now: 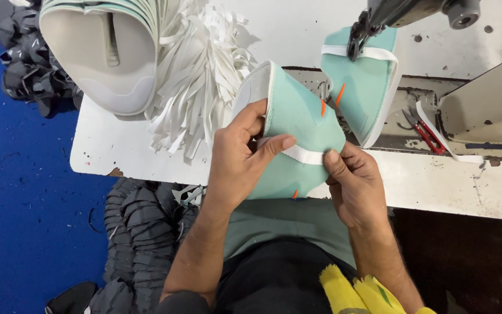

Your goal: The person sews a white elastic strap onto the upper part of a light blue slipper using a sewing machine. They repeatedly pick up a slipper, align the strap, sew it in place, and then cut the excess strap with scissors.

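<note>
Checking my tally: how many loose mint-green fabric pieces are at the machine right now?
2. One mint piece is held by the left hand and right hand; the other lies under the sewing machine's presser foot. The stack beyond may hide more.

A white tabletop (123,152) carries a heap of white strap strips (196,75), spilling toward its near edge. Just left of the heap stands a stack of cream and mint cut shoe parts (103,52). At the far right sits a sewing machine (413,11), and red-handled thread snips (425,132) lie on its bed. Dark grey fabric pieces (27,70) are piled on the blue floor (24,203) beyond the tabletop's left end, with a second grey stack (140,232) below its near edge.
</note>
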